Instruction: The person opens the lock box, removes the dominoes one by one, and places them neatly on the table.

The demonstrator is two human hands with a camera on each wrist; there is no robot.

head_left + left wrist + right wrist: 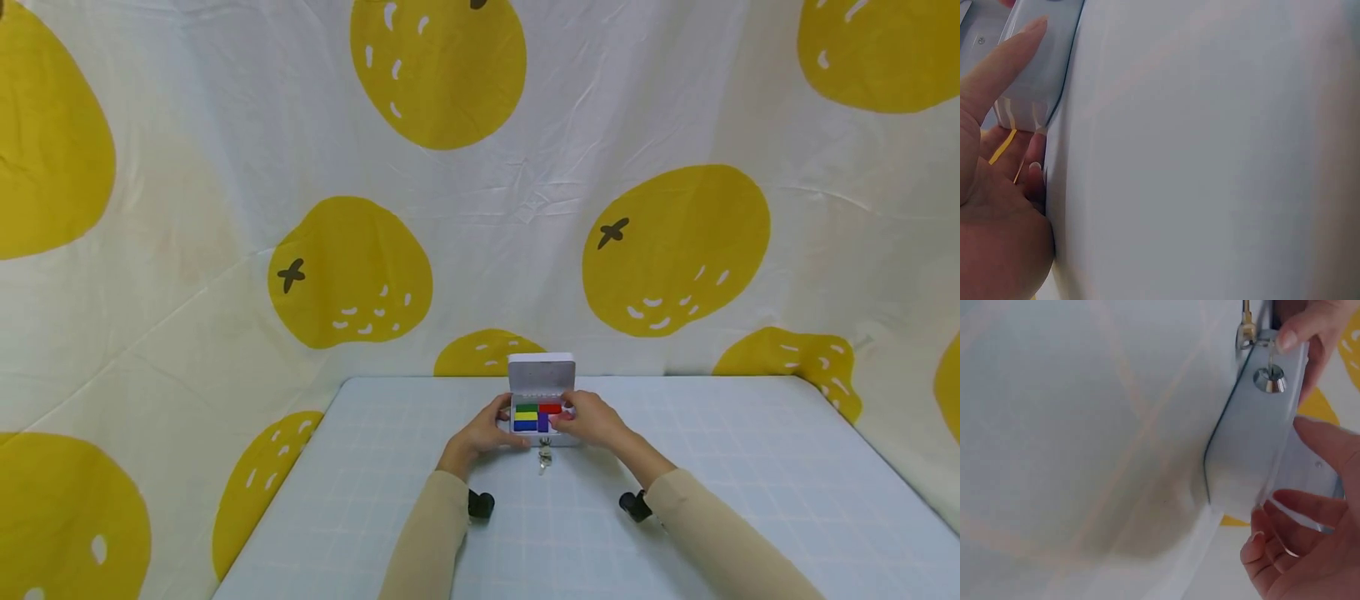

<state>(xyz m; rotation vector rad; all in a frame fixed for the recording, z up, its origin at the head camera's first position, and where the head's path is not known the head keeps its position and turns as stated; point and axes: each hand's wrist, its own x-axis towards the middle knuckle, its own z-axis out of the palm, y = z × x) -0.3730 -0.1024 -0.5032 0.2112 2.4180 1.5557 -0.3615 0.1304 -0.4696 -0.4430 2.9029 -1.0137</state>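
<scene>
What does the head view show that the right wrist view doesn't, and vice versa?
Only the head view: yellow block, blue block, green block, red block and purple block in the box. Only the right wrist view: the dark line along the box's lower edge. Both views: box, open lid, keys, left hand and right hand.

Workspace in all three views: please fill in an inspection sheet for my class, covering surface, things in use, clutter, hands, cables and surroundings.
Surface: pale table, faint line pattern.
Things in use: box, lid raised; red, green, yellow, blue and purple pieces inside; keys hanging at the front lock.
Clutter: nothing seen.
Hands: left hand holds the box's left end; right hand at its right end, grip unclear.
Cables: nothing seen.
Surroundings: white backdrop with yellow fruit prints.
</scene>
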